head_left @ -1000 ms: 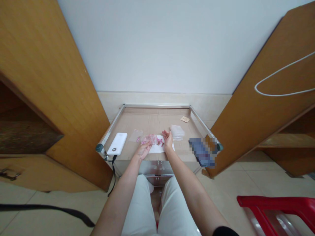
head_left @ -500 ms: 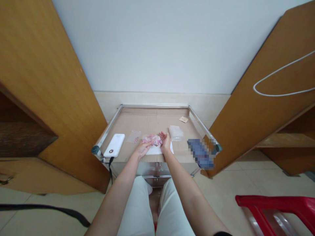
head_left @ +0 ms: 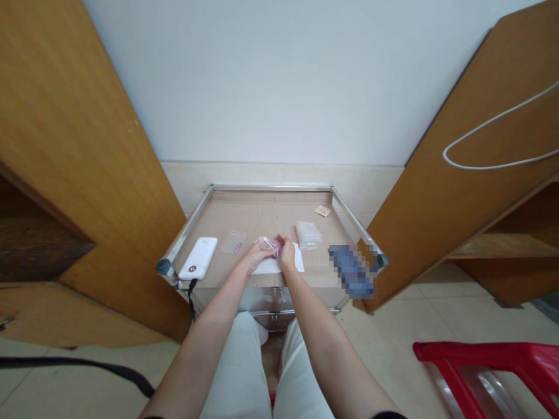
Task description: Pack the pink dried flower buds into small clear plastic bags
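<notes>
A clear plastic bag [head_left: 267,243] with small pink pieces is gripped between the fingers of my left hand [head_left: 255,258]. My right hand [head_left: 286,252] curls against the bag's right side, fingers closed at it; exactly what lies under them is hidden. Both hands are over a white sheet of paper [head_left: 268,267] near the front of the cart top. Left of them lies a small clear bag [head_left: 233,242] with a few pink pieces in it. A stack of clear plastic bags [head_left: 308,235] is just right of my right hand.
The cardboard-lined cart top [head_left: 257,209] has a raised metal rail [head_left: 271,188]. A white power bank [head_left: 198,258] with a black cable lies left, a small tan card [head_left: 322,211] at the back right, a blurred blue item [head_left: 351,270] right. A red stool [head_left: 489,355] stands lower right.
My right hand has closed from an open, cupped pose and come in against the bag. The bag in my left hand is more bunched up. The whole view has shifted slightly.
</notes>
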Demonstrator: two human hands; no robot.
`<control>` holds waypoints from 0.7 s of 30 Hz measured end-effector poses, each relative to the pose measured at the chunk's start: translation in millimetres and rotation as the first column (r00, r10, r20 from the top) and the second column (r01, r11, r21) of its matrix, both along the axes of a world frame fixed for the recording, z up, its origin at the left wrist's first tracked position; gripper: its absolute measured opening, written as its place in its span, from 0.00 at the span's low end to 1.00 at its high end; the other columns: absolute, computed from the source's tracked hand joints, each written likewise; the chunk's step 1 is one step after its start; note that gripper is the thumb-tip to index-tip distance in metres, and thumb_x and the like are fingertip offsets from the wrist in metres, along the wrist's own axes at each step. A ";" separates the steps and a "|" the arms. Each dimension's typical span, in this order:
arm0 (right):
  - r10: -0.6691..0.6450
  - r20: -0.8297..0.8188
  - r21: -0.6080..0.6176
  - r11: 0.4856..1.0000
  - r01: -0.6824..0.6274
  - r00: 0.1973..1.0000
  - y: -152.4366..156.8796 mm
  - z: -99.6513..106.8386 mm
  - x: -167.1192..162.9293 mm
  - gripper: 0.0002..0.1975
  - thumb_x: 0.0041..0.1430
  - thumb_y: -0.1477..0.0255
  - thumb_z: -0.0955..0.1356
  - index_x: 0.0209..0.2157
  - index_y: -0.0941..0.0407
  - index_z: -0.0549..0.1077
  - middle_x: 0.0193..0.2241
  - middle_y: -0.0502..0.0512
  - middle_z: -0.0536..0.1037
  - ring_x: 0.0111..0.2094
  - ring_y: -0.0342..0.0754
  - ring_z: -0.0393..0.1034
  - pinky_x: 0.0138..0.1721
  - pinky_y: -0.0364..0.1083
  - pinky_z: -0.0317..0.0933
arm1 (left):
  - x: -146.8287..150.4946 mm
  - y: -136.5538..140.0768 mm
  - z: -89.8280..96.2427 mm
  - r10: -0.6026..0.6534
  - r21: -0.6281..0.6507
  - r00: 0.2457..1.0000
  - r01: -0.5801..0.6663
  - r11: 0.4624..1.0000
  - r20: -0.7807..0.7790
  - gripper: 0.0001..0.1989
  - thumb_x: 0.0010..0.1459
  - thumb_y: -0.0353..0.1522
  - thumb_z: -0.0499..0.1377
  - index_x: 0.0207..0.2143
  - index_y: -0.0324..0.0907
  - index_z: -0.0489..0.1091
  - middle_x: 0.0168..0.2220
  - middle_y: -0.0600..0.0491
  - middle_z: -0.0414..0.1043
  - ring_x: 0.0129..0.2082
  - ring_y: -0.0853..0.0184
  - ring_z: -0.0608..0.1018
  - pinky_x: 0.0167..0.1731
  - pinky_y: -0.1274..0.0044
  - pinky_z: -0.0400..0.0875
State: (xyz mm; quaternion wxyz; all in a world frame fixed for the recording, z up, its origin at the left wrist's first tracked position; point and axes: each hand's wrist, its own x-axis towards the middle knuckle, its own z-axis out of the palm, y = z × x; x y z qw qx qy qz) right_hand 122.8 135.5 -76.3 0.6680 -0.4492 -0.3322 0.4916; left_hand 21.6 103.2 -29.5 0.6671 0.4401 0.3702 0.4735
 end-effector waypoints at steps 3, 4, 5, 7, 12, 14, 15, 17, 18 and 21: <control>-0.059 0.103 -0.044 0.997 0.064 0.993 -3.7 3.4 -0.2 0.20 0.54 0.61 0.56 0.28 0.57 0.73 0.27 0.53 0.77 0.32 0.44 0.69 0.38 0.45 0.60 | 2.7 3.5 -4.1 0.019 0.022 0.999 -0.018 1.000 -0.035 0.20 0.31 0.27 0.66 0.32 0.36 0.70 0.32 0.50 0.73 0.31 0.69 0.73 0.39 0.74 0.63; -0.070 0.125 -0.050 0.996 0.077 0.990 -4.9 5.0 -0.1 0.20 0.54 0.61 0.56 0.27 0.57 0.73 0.27 0.53 0.77 0.31 0.44 0.69 0.38 0.45 0.59 | 3.2 4.5 -5.4 0.021 0.035 0.999 -0.020 0.999 -0.050 0.20 0.31 0.27 0.66 0.32 0.36 0.70 0.32 0.50 0.73 0.31 0.69 0.73 0.40 0.74 0.63; -0.075 0.135 -0.049 0.995 0.082 0.988 -5.9 6.5 0.0 0.20 0.54 0.61 0.56 0.27 0.57 0.74 0.27 0.53 0.77 0.31 0.44 0.69 0.38 0.45 0.59 | 3.5 5.4 -6.3 0.023 0.047 0.998 -0.020 0.999 -0.067 0.20 0.31 0.27 0.66 0.32 0.36 0.70 0.31 0.50 0.73 0.31 0.69 0.73 0.40 0.74 0.63; -0.071 0.126 -0.044 0.996 0.077 0.989 -7.2 8.5 0.3 0.19 0.53 0.61 0.57 0.26 0.57 0.74 0.26 0.52 0.77 0.30 0.44 0.69 0.38 0.45 0.59 | 4.3 6.4 -6.6 0.023 0.068 0.994 -0.016 0.998 -0.105 0.19 0.31 0.27 0.66 0.31 0.36 0.70 0.31 0.50 0.73 0.30 0.69 0.73 0.40 0.74 0.63; -0.076 0.094 -0.015 0.997 0.078 0.993 -6.5 6.2 0.4 0.19 0.54 0.62 0.57 0.27 0.58 0.74 0.25 0.52 0.77 0.29 0.43 0.69 0.37 0.44 0.60 | 9.0 6.0 0.4 0.034 0.130 0.983 -0.010 0.991 -0.182 0.19 0.31 0.25 0.65 0.31 0.37 0.68 0.31 0.51 0.73 0.31 0.69 0.73 0.40 0.75 0.63; -0.078 0.099 -0.003 0.997 0.078 0.992 -5.3 3.7 0.5 0.20 0.54 0.62 0.56 0.28 0.58 0.74 0.25 0.52 0.77 0.29 0.43 0.69 0.36 0.44 0.60 | 11.2 5.0 3.9 0.054 0.163 0.981 -0.023 0.986 -0.184 0.21 0.31 0.24 0.65 0.33 0.37 0.67 0.33 0.52 0.72 0.33 0.70 0.73 0.40 0.75 0.62; -0.075 0.106 -0.002 0.997 0.075 0.992 -4.6 2.4 0.6 0.20 0.54 0.62 0.56 0.28 0.58 0.74 0.26 0.52 0.76 0.29 0.43 0.69 0.36 0.44 0.60 | 12.0 4.5 5.4 0.059 0.176 0.981 -0.026 0.984 -0.184 0.22 0.31 0.24 0.64 0.34 0.38 0.66 0.33 0.52 0.72 0.33 0.70 0.73 0.41 0.75 0.62; -0.069 0.120 -0.010 0.997 0.070 0.990 -3.5 0.4 1.0 0.21 0.55 0.62 0.55 0.28 0.58 0.74 0.26 0.52 0.76 0.29 0.43 0.69 0.35 0.44 0.61 | 12.9 3.8 7.3 0.053 0.190 0.981 -0.016 0.982 -0.189 0.22 0.32 0.24 0.64 0.34 0.38 0.65 0.34 0.52 0.72 0.33 0.69 0.73 0.41 0.74 0.62; -0.068 0.121 -0.016 0.997 0.071 0.990 -2.9 -0.4 1.3 0.21 0.55 0.62 0.55 0.29 0.58 0.74 0.26 0.52 0.76 0.29 0.43 0.69 0.35 0.44 0.61 | 13.1 3.7 7.7 0.047 0.189 0.979 -0.009 0.982 -0.200 0.21 0.32 0.23 0.64 0.34 0.38 0.65 0.33 0.52 0.72 0.33 0.69 0.73 0.40 0.74 0.62; -0.041 0.044 -0.009 0.999 0.041 0.998 -1.5 -2.2 2.4 0.20 0.54 0.62 0.55 0.29 0.58 0.73 0.26 0.52 0.76 0.29 0.42 0.69 0.34 0.43 0.61 | 12.9 4.6 6.2 0.073 0.185 0.966 -0.028 0.982 -0.246 0.20 0.31 0.23 0.63 0.32 0.38 0.65 0.31 0.53 0.71 0.32 0.70 0.72 0.39 0.75 0.63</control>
